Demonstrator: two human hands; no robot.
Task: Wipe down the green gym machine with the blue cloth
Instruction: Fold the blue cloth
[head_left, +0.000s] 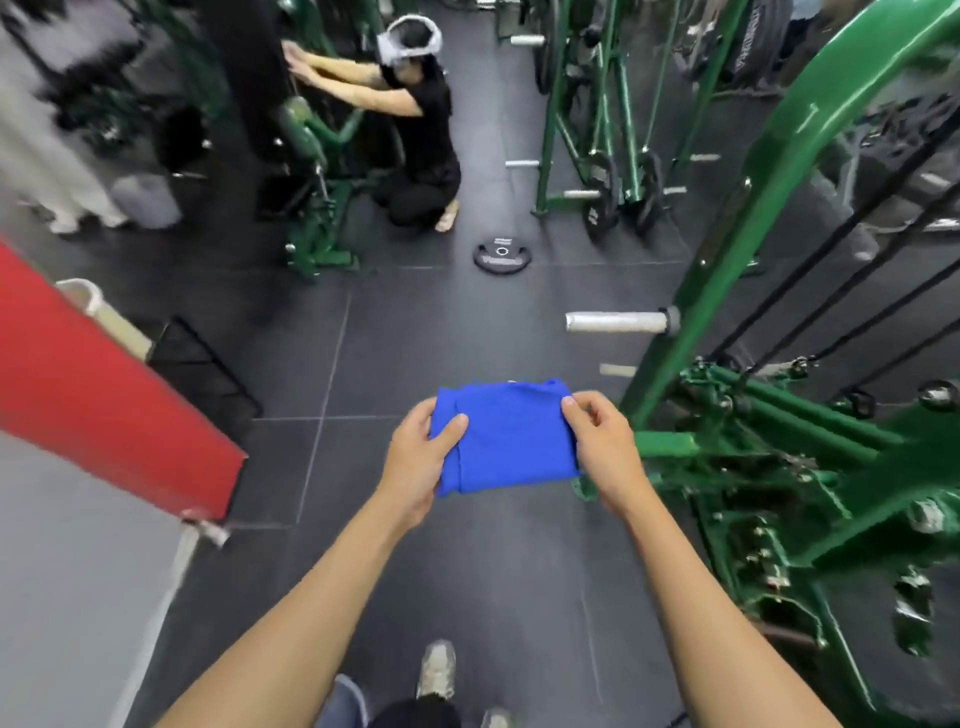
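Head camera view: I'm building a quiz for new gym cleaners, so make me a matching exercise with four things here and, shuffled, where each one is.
Things:
1. blue cloth
2. weight plate
3. red panel
4. silver peg

Places:
A. flat on the floor
B. sticking out of the green machine
C. held by the left hand and right hand
D. at the left edge of the view

Pairs: 1-C, 2-A, 3-D, 4-B.
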